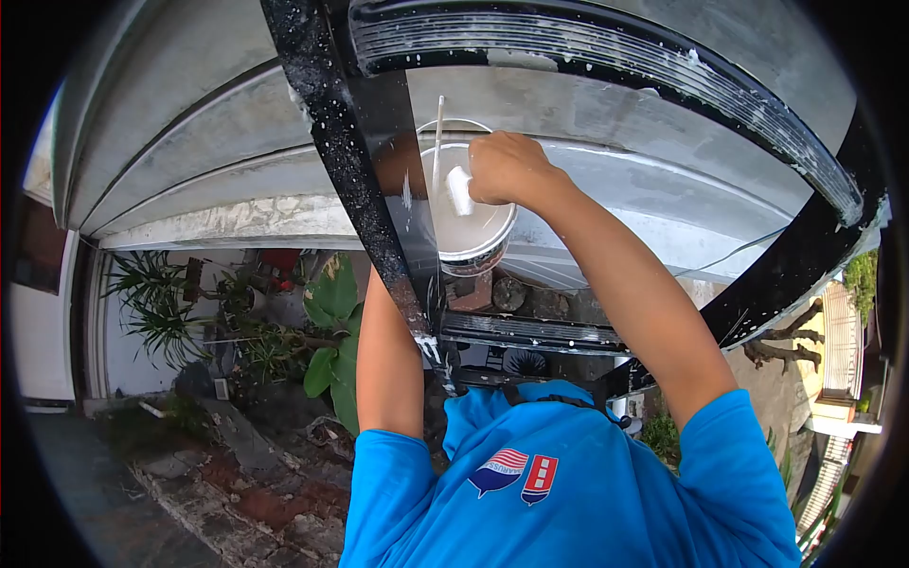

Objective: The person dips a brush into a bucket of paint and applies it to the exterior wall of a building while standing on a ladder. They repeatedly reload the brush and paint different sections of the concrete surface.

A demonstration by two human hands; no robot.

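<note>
Right hand [507,168] — grip closed on white handle [459,189] over paint bucket [473,232]. Left hand hidden behind black bar [355,170] — grip state unreadable. Thin stick [437,128] in bucket.

a round paint bucket [473,237], smeared white and holding pale paint, sits high against the grey eave [237,161]. a white handle [459,189] and a thin stick [437,142] rise from it.
</note>
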